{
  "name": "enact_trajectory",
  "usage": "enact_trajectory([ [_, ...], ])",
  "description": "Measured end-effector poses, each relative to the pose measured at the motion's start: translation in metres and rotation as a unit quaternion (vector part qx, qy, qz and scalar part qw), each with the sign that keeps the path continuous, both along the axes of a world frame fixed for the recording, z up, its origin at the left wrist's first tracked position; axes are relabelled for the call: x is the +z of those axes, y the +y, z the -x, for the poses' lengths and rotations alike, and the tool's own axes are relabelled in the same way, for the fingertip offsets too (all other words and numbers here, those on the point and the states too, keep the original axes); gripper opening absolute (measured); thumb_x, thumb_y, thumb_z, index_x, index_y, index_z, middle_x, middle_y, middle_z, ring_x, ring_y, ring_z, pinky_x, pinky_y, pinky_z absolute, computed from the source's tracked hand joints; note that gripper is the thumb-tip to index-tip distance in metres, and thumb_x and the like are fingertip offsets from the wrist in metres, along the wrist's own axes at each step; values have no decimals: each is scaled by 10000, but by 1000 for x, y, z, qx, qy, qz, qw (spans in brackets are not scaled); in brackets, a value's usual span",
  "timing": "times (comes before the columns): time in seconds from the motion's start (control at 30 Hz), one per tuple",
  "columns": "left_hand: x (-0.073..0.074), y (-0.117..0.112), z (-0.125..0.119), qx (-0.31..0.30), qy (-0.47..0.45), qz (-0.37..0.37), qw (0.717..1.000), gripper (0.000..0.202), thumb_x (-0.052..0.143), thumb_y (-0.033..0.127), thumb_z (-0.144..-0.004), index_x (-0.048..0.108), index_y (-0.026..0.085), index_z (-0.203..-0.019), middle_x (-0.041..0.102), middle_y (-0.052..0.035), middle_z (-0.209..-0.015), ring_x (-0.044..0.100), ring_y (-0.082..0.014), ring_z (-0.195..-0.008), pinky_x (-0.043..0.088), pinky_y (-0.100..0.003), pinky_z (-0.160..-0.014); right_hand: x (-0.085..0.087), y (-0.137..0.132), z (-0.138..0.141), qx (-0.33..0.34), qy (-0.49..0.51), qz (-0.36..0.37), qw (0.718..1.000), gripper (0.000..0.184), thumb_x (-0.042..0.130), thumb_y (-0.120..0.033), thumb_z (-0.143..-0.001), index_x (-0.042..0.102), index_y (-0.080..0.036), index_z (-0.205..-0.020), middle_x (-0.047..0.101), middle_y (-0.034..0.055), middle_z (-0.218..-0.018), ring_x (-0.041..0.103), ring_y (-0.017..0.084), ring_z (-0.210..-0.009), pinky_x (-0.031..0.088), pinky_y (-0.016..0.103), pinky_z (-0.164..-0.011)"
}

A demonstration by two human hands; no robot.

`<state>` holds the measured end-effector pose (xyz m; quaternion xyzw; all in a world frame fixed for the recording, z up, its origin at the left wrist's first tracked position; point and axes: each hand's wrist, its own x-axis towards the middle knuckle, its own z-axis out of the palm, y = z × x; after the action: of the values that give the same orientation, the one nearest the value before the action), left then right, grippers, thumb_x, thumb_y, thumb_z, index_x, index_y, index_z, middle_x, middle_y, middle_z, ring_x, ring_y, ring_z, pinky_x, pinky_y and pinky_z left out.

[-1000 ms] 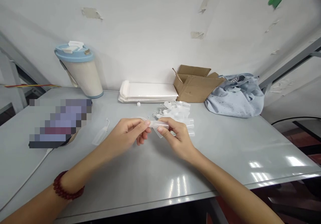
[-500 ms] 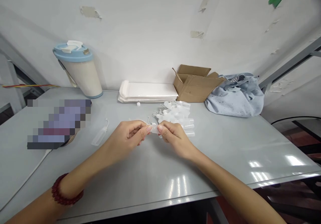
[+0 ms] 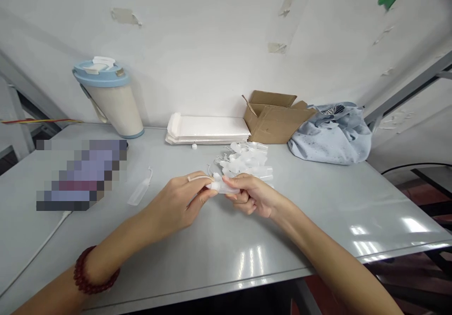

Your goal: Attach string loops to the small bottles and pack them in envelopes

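Between my hands is a small translucent plastic bottle, lying sideways, with a thin white strap trailing from its neck end. My left hand pinches the neck end with thumb and fingers. Wrapped round the bottle's body is my right hand, its thumb on top. Just behind them lies a pile of similar translucent bottles, several with thin curled tails. One more such bottle rests alone to the left of my left hand. A tiny white cap sits farther back on the table.
On the grey table, a stack of white padded envelopes and an open cardboard box stand against the wall. A tumbler and a blurred-out phone with a cable are at left; a blue-grey cloth bag lies at right.
My right hand has turned and its fingers now wrap the bottle's body, showing more of it. My left hand has shifted its pinch at the neck end.
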<state>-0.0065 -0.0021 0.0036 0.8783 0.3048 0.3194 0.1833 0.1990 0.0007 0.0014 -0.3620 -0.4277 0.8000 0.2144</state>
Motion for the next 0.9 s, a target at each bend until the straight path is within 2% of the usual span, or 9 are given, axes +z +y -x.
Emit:
enact_trajectory([
  [0.13,3,1,-1,43,0,95,995,186,475,291,-910,617,178,-869,627,0,-731,549,-124,-629,414,-241,-597,6,-3,2,-32,-29,-22,999,459,496,-513,-869,441,-171,-567,155,-109,-438,97,44,-388,74,205,-364],
  [0.2,4,2,-1,76,-28,167,983,208,488,357,-902,612,204,-969,642,6,-778,589,-133,-685,449,-240,-628,10,-4,2,-86,-68,-99,989,447,477,-537,-869,486,-169,-616,156,-103,-464,111,54,-409,99,212,-389],
  [0.27,5,3,-1,111,-62,225,966,290,480,411,-896,571,219,-1094,648,2,-832,612,-140,-711,483,-253,-659,12,-1,-2,-173,-140,-222,949,445,449,-545,-878,516,-168,-652,181,-89,-489,152,67,-432,137,224,-421],
  [0.3,5,3,-1,124,-72,245,959,330,476,430,-893,548,221,-1139,648,-2,-848,617,-142,-706,495,-262,-666,12,2,-5,-226,-192,-298,907,444,435,-537,-886,516,-169,-652,209,-78,-500,185,75,-445,160,232,-440],
  [0.37,5,3,-1,140,-72,272,949,373,473,451,-885,525,220,-1173,645,-7,-844,620,-148,-692,506,-275,-656,10,9,-13,-307,-325,-455,770,427,420,-489,-907,490,-173,-629,290,-50,-525,264,94,-486,205,248,-489],
  [0.43,5,4,-2,143,-62,283,946,377,478,453,-878,524,221,-1172,641,-7,-823,622,-154,-685,508,-282,-640,5,16,-19,-297,-453,-538,645,400,408,-438,-921,474,-177,-625,379,-19,-559,317,113,-516,221,262,-521],
  [0.53,4,6,-2,144,-55,289,945,376,486,444,-870,520,222,-1171,633,-5,-799,619,-156,-673,504,-281,-613,-4,24,-23,-229,-580,-549,557,325,414,-379,-929,562,-156,-743,524,49,-697,418,143,-561,230,267,-532],
  [0.77,-2,16,2,159,-65,286,943,362,476,443,-865,536,213,-1137,632,-10,-832,616,-147,-653,501,-289,-628,-10,28,-20,-209,-648,-529,507,319,373,-330,-954,620,-133,-908,568,107,-890,519,173,-635,279,273,-546],
  [0.9,-6,24,6,180,-64,261,946,328,491,412,-843,584,177,-1052,647,-28,-832,617,-149,-626,502,-306,-659,10,21,-21,-297,-517,-599,535,293,369,-282,-957,604,-146,-847,567,86,-837,544,186,-752,371,286,-641],
])
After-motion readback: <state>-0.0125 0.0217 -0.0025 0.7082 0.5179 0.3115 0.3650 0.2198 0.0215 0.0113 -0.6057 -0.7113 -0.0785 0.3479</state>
